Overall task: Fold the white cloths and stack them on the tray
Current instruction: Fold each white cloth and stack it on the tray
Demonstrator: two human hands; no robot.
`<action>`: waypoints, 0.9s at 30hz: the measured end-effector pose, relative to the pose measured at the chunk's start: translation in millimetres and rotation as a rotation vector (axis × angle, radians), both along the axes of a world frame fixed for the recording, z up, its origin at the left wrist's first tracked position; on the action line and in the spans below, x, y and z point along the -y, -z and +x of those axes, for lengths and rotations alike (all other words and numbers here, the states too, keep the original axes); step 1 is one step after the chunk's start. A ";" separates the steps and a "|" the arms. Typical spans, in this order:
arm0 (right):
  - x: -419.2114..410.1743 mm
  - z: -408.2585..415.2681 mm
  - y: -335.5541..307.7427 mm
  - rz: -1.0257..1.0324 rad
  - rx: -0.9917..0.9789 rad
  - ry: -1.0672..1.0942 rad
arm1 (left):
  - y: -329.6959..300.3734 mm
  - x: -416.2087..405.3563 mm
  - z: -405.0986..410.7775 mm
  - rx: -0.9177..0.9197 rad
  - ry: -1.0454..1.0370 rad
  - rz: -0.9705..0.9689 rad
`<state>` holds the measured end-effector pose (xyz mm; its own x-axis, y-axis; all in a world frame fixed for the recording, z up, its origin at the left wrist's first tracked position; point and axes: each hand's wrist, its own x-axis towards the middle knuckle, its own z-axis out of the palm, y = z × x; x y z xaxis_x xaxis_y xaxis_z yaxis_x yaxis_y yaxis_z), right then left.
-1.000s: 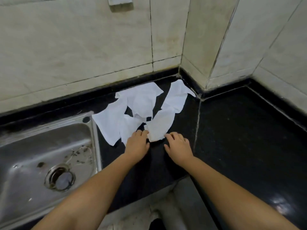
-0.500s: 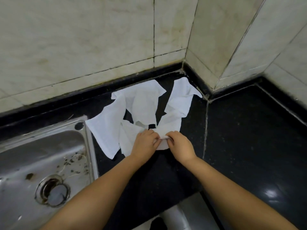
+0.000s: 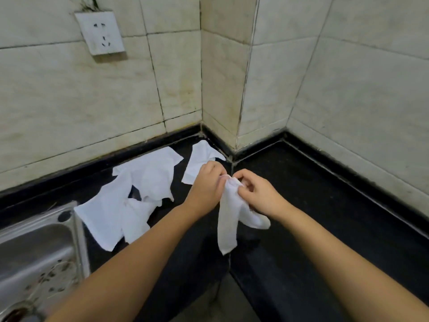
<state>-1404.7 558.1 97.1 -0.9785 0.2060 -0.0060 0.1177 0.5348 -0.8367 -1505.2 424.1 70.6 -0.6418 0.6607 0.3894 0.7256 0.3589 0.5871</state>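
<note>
A white cloth (image 3: pixel 228 219) hangs crumpled above the black counter, pinched at its top edge by my left hand (image 3: pixel 206 185) and my right hand (image 3: pixel 256 191), which are close together. Several other white cloths lie flat on the counter: a small one (image 3: pixel 199 159) near the wall corner behind my left hand, a wide one (image 3: pixel 155 175) left of it, and overlapping ones (image 3: pixel 109 217) beside the sink. No tray is in view.
A steel sink (image 3: pixel 34 256) with a drain is set in the counter at lower left. Tiled walls meet in a jutting corner (image 3: pixel 222 89) behind the cloths. A wall socket (image 3: pixel 99 32) sits upper left. Black counter (image 3: pixel 313 205) extends right.
Both hands have lifted one cloth off the counter; it now hangs from my fingers. The camera has tilted up, showing more wall and the socket.
</note>
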 end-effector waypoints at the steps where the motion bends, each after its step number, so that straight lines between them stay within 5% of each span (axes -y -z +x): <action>1: -5.5 5.8 -5.3 -0.028 0.042 -0.025 | -4.0 -4.4 6.2 0.036 0.013 0.007; 6: -25.3 26.2 -19.1 -0.087 0.183 -0.152 | -23.7 -14.3 30.9 0.208 0.063 -0.002; 14: -82.6 44.6 -22.3 0.408 0.195 -0.080 | -41.3 1.1 15.1 0.197 0.107 -0.292; 27: -124.7 82.4 -12.9 0.302 0.043 0.198 | -29.0 -7.4 16.0 0.284 -0.158 0.010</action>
<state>-1322.3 682.8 110.0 -0.9195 0.3905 0.0443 0.2754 0.7206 -0.6363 -1489.2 431.5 99.6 -0.8198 0.5415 0.1860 0.4680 0.4467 0.7625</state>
